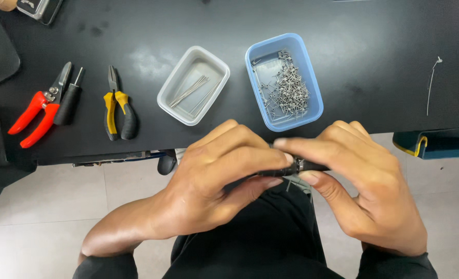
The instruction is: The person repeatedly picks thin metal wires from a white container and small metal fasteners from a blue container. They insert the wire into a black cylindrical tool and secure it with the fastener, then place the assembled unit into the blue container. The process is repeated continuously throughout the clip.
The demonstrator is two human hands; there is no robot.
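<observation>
Slim black metal-collared tool (301, 167): we pinch it with both hands' fingers (286, 155) off the counter's (136, 31) near edge, fitting it; steady alignment seems needed next.

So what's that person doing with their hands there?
A person sits at a black table and pinches a small dark tool with a metal collar between both hands: the left hand and the right hand meet over their lap. On the table a blue tray holds many tiny wire coils, and a clear tray holds straight wires. Yellow-handled pliers, red-handled cutters and a black screwdriver lie untouched at the left.
</observation>
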